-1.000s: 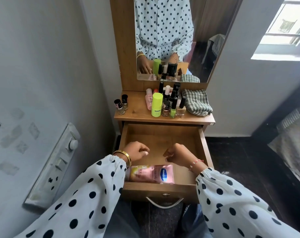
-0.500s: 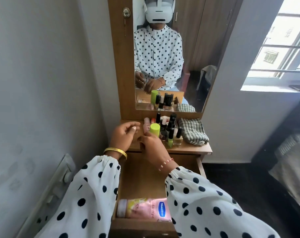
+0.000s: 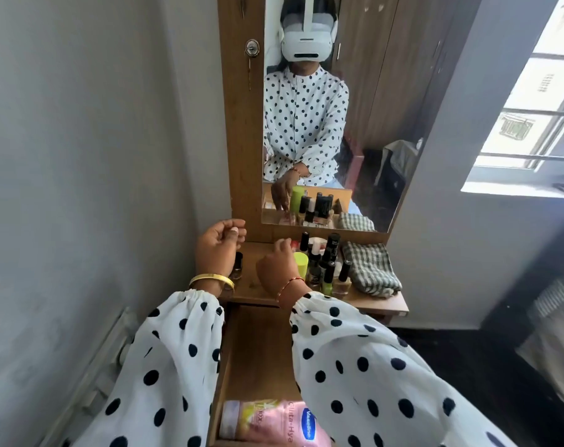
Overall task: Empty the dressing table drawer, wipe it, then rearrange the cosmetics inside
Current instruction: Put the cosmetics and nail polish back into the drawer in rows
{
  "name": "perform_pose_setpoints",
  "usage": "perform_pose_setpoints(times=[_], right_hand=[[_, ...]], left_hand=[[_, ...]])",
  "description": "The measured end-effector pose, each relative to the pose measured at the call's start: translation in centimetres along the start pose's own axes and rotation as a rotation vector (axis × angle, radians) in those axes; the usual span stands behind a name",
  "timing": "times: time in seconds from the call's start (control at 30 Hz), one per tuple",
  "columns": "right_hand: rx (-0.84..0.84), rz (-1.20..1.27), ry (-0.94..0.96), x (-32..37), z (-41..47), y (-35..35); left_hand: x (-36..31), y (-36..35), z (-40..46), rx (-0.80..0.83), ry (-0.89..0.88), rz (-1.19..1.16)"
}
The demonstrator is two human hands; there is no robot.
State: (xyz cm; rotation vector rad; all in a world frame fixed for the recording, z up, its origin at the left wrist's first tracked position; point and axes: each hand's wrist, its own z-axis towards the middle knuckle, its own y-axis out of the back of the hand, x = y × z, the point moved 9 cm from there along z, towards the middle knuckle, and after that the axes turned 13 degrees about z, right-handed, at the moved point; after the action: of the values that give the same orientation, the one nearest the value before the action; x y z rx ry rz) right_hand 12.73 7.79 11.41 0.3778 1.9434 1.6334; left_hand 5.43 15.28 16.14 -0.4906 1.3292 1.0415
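The wooden drawer (image 3: 258,350) stands pulled out below me, and a pink Vaseline lotion pack (image 3: 274,421) lies flat at its front end. On the dressing table top (image 3: 364,303) stands a cluster of cosmetics (image 3: 325,266): a lime-green tube (image 3: 301,262) and several nail polish bottles. My right hand (image 3: 275,266) reaches over the left side of that cluster, fingers spread downward, holding nothing. Left of it, my left hand (image 3: 219,246) hovers loosely curled and empty above a dark nail polish bottle (image 3: 237,269).
A folded checked cloth (image 3: 371,269) lies on the right of the table top. The mirror (image 3: 364,124) rises behind it. A switch panel (image 3: 113,366) sticks out of the left wall. A bed edge (image 3: 554,333) lies to the right.
Both hands rose from inside the drawer to the table top. My right hand has reached further into the cosmetics, and my view has tilted up toward the mirror.
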Motion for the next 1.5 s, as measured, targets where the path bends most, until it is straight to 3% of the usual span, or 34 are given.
perform_pose_setpoints(times=[0.23, 0.6, 0.8, 1.0, 1.3, 1.4, 1.5], right_hand=[[0.097, -0.162, -0.058, 0.4, 0.4, -1.4], [-0.062, -0.163, 0.023, 2.2, 0.0, -1.4], [-0.029, -0.145, -0.116, 1.1, 1.3, -2.6], [-0.09, -0.133, -0.031, 2.5, 0.6, -2.6], [-0.178, 0.069, -0.002, 3.0, 0.1, -2.3], [-0.224, 0.073, -0.134, 2.7, -0.6, -2.3], [-0.306, 0.235, -0.186, 2.2, -0.9, -2.3]], left_hand=[[0.1, 0.2, -0.5, 0.011, -0.008, 0.008], [1.0, 0.1, -0.8, 0.016, 0.021, 0.006], [0.7, 0.2, -1.3, 0.011, 0.02, 0.007], [0.9, 0.2, -1.5, 0.013, 0.027, 0.009], [1.0, 0.1, -1.8, 0.017, 0.035, 0.006], [1.1, 0.1, -2.0, 0.011, 0.035, 0.007], [1.5, -0.1, -2.1, 0.017, 0.05, 0.006]])
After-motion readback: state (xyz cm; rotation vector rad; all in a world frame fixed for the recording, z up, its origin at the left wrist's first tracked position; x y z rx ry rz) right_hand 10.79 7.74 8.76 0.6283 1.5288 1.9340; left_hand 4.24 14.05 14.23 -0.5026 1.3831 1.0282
